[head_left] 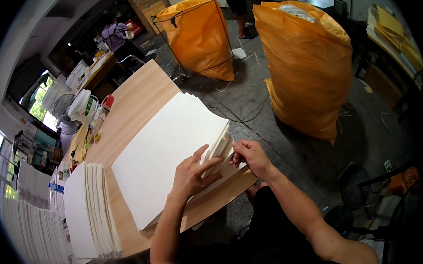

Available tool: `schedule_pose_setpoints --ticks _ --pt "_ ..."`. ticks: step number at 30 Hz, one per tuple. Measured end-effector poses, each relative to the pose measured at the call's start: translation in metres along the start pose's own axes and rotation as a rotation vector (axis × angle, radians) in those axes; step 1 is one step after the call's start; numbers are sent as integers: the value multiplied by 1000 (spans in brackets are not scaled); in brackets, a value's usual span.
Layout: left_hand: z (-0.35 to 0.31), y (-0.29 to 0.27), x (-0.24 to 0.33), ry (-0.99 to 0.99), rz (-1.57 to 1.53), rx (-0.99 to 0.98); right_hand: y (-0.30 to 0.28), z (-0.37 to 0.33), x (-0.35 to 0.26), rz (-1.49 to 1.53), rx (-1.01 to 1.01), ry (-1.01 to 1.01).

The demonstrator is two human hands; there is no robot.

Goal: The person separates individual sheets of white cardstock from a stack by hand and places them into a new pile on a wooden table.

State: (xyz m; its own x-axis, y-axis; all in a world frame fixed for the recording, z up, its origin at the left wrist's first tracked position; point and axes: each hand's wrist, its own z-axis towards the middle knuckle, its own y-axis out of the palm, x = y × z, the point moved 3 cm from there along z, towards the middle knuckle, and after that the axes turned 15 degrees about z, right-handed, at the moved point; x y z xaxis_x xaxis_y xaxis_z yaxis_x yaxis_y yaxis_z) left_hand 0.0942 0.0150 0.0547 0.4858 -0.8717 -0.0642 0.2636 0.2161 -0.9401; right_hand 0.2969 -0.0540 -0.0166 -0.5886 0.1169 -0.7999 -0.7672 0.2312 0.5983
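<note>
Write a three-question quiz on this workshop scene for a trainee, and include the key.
1. True or false: the left hand and the right hand are both at the large white stack.
2. Fill in the colour: the two big sacks on the floor are ____.
3. Which is nearer the white bucket: (a) the fan or (b) the right hand?

Key: 1. True. 2. Orange. 3. (a).
</note>
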Motion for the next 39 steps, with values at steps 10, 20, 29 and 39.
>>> schedule_pose_setpoints --ticks 10,20,29,39 --pt "-19 18 -9 88 -1 81 32 -39 26 -1227 -518 -558" --pt "-69 32 16 -115 357 166 47 -38 16 -1010 -593 -164" --pt "-219 -11 -38 -404 571 113 45 -55 32 -1539 -451 -61" --pt "-160 31 48 -319 396 -138 6 -40 68 -1448 -622 -362"
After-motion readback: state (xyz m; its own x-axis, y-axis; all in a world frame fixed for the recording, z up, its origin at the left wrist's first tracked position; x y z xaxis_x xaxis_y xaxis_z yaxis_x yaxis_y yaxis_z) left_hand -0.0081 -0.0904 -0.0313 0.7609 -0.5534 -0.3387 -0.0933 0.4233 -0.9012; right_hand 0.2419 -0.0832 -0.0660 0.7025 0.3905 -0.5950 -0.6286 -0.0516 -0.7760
